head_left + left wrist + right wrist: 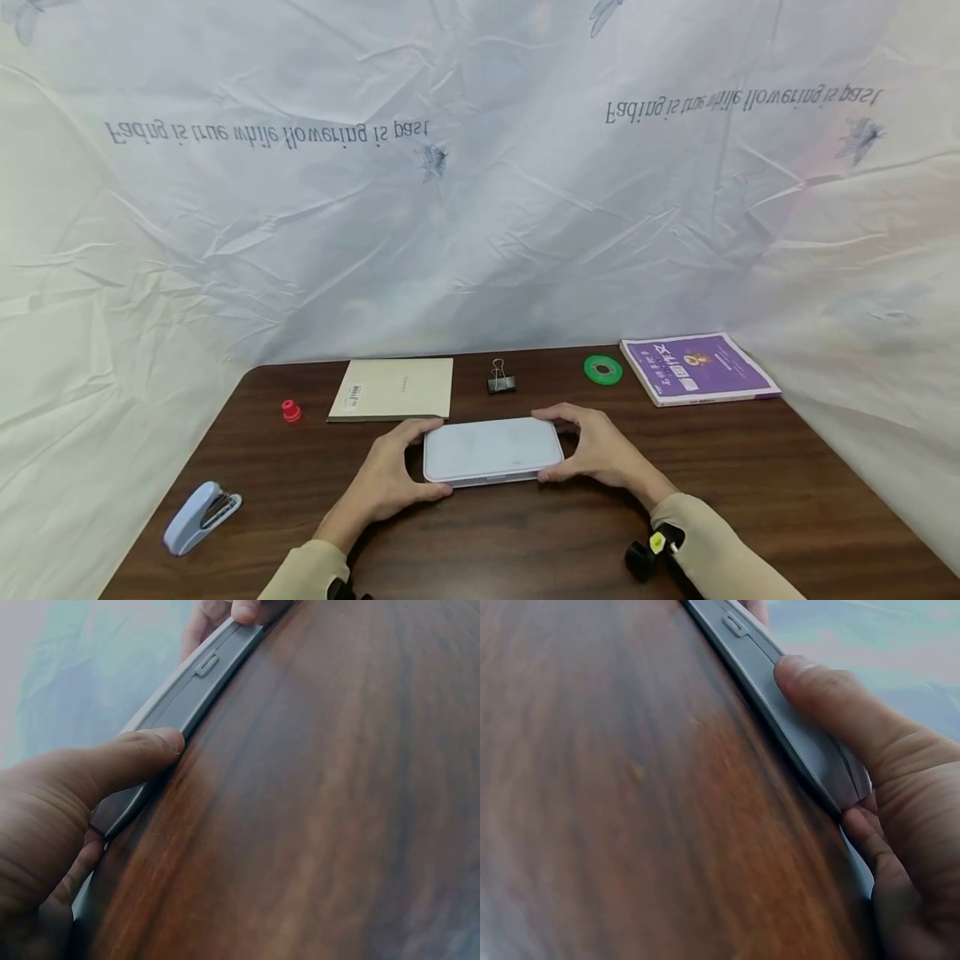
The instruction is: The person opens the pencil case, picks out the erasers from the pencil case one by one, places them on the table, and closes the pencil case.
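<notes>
A flat pale grey-blue case (491,450) with rounded corners lies shut on the dark wooden table (750,483). My left hand (393,479) grips its left end, thumb on the near edge and fingers over the far edge. My right hand (592,450) grips the right end the same way. In the left wrist view my left thumb (127,761) presses the case's grey front edge (191,686), which carries a small latch. In the right wrist view my right thumb (840,712) lies on that same front edge (780,697).
Behind the case lie a beige booklet (393,388), a black binder clip (500,379), a green tape roll (603,369) and a purple book (697,368). A small red object (290,410) and a light blue stapler (201,517) sit at the left. Crinkled white sheeting surrounds the table.
</notes>
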A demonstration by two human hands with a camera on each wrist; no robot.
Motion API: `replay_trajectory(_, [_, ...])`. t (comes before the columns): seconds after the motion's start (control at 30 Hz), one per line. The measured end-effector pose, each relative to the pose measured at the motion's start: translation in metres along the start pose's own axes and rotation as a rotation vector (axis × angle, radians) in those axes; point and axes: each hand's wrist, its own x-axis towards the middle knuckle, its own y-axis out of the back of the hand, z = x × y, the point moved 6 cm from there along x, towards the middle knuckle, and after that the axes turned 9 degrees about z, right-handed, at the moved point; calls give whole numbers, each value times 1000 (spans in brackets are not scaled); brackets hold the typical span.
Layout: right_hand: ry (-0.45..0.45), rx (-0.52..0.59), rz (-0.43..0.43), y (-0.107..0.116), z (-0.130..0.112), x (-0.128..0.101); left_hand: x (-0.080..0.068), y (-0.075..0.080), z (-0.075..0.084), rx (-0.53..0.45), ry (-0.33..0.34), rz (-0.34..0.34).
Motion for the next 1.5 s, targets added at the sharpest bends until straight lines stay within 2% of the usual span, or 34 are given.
replay_trajectory(0.23, [6,132,17,2,2,6,-1,-1,-2,19,30,-11])
replay_trajectory(0.33, [-19,141,19,2,2,8,-1,-2,-2,6,48,-17])
replay_trajectory(0.5, [-70,130,50,4,-1,14,1,-2,-3,-29,72,-5])
replay_trajectory(0.57, [-103,140,72,5,0,16,1,-1,-3,-16,79,5])
replay_trajectory(0.77, [-221,216,108,4,8,20,0,-1,-6,39,125,8])
replay_trajectory(0.93, [-258,273,135,4,10,21,-1,-1,-7,34,132,6])
replay_trajectory(1.17, [-262,241,216,5,8,22,-1,1,-6,32,129,41])
replay_trajectory(1.37, [-292,173,265,5,11,24,-2,2,-7,-28,156,64])
replay_trajectory(1.5, [-310,140,283,4,12,25,-3,4,-8,-18,135,59])
